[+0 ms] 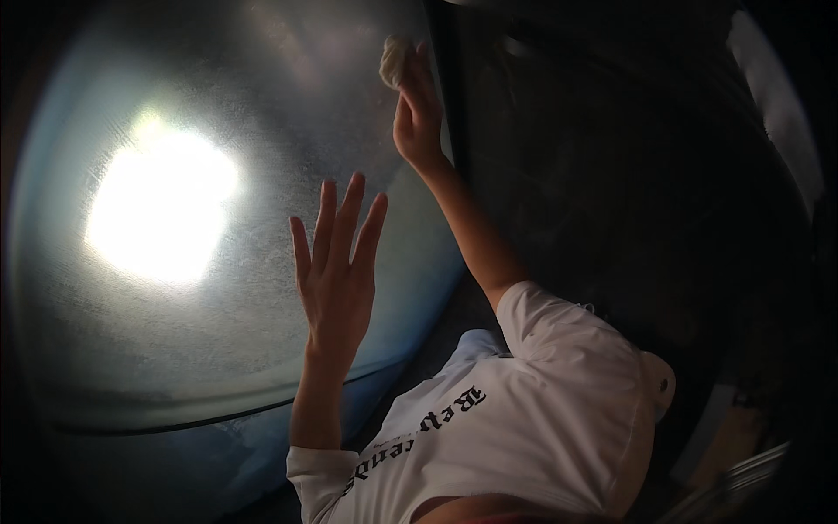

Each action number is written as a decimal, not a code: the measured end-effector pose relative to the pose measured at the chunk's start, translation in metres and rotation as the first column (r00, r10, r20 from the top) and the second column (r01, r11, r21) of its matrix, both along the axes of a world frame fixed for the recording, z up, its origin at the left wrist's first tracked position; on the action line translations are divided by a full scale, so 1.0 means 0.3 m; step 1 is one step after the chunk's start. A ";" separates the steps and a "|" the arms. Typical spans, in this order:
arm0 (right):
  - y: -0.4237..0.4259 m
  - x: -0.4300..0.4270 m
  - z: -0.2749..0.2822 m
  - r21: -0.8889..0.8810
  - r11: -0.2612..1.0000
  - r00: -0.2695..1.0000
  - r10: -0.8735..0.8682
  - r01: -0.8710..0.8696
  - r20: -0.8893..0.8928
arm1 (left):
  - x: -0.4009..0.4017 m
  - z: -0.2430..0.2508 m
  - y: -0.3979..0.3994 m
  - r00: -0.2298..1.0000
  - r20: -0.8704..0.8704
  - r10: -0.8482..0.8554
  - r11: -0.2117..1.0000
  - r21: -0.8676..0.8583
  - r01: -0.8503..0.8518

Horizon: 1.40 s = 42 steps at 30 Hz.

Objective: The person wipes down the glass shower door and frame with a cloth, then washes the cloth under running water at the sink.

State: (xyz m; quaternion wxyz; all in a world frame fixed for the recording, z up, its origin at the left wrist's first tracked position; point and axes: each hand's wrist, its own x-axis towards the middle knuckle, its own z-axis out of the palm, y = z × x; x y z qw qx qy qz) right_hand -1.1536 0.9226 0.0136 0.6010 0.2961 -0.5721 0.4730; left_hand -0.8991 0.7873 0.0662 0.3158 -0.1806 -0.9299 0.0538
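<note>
A broad, curved car body panel (pixel 275 340) lies before me, its shiny surface covered in fine streaks and a hazy film. My right hand (pixel 419 114) is stretched out near the panel's far right edge, fingers closed around a pale, crumpled cloth (pixel 394 62). Part of the cloth is hidden behind the fingers. Closer to my body, my left hand (pixel 337 275) is over the panel with its fingers spread and nothing in it. Whether the left palm touches the surface cannot be told.
A strong white light reflection (pixel 163 209) glares on the panel's left part. Along its near side runs a dark seam (pixel 196 422), with a bluish lower panel (pixel 262 445) beyond. The right side is very dark; a pale object (pixel 779 105) shows at the upper right rim.
</note>
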 end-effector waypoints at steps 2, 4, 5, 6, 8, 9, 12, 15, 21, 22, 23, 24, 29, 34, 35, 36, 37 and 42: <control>0.059 -0.069 0.024 -0.063 0.996 0.998 0.064 -0.064 -0.015 | -0.097 0.081 0.061 0.999 -0.043 0.014 0.997 -0.080 -0.018; 0.118 -0.115 0.029 -0.082 0.993 0.995 0.079 -0.083 -0.055 | -0.178 0.144 0.122 0.966 -0.128 0.225 0.922 -0.292 -0.254; 0.134 -0.120 0.034 -0.059 0.998 0.995 0.018 -0.024 -0.098 | -0.199 0.173 0.124 0.948 -0.182 0.262 0.870 -0.380 -0.313; 0.143 -0.111 0.032 -0.037 0.999 0.989 -0.039 0.034 -0.141 | -0.207 0.195 0.127 0.946 -0.202 0.255 0.862 -0.395 -0.317; 0.135 -0.080 0.009 -0.055 0.997 0.998 -0.063 0.062 -0.027 | -0.203 0.210 0.143 0.943 -0.216 0.251 0.865 -0.387 -0.319; 0.118 -0.071 0.010 -0.069 0.994 0.995 -0.076 0.080 0.064 | -0.208 0.214 0.142 0.944 -0.207 0.255 0.861 -0.396 -0.320; 0.004 0.026 -0.102 -0.164 0.986 0.997 0.012 0.002 0.081 | -0.228 0.234 0.117 0.952 -0.236 0.194 0.858 -0.430 -0.282; -0.205 0.232 -0.365 -0.186 0.980 0.974 0.110 -0.074 0.196 | -0.234 0.236 0.097 0.978 -0.189 0.093 0.905 -0.394 -0.163; -0.441 0.556 -0.658 0.195 0.973 0.989 0.105 -0.124 0.107 | -0.216 0.233 0.071 0.984 -0.175 0.031 0.921 -0.378 -0.096; -0.439 0.530 -0.673 0.252 0.966 0.998 0.045 -0.052 0.032 | -0.213 0.235 0.073 0.986 -0.166 -0.021 0.935 -0.351 -0.039; -0.413 0.470 -0.707 0.288 0.958 0.998 -0.019 0.003 0.054 | -0.213 0.232 0.070 0.986 -0.163 -0.019 0.935 -0.353 -0.040; -0.371 0.424 -0.646 0.114 0.952 0.951 0.265 -0.285 0.161 | -0.214 0.223 0.045 0.984 -0.176 -0.006 0.924 -0.378 -0.062; -0.021 0.033 -0.475 -0.045 0.999 0.979 0.004 0.005 0.205 | -0.228 0.218 0.061 0.983 -0.178 -0.037 0.918 -0.395 -0.037; 0.090 -0.078 -0.418 -0.035 0.998 0.976 -0.045 0.054 0.212 | -0.228 0.209 0.045 0.981 -0.191 -0.020 0.924 -0.377 -0.055; 0.066 -0.050 -0.420 -0.090 0.996 0.973 0.022 -0.002 0.228 | -0.229 0.204 0.040 0.979 -0.202 -0.017 0.926 -0.372 -0.061; 0.027 -0.011 -0.416 -0.144 0.987 0.966 0.099 -0.066 0.238 | -0.217 0.200 0.028 0.976 -0.205 0.070 0.898 -0.413 -0.151; -0.005 0.019 -0.446 -0.136 0.989 0.969 0.094 -0.064 0.227 | -0.216 0.193 0.026 0.967 -0.209 0.143 0.865 -0.449 -0.225; -0.128 0.151 -0.503 -0.239 0.963 0.803 0.045 0.123 0.595 | -0.210 0.161 -0.004 0.964 -0.221 0.145 0.866 -0.443 -0.232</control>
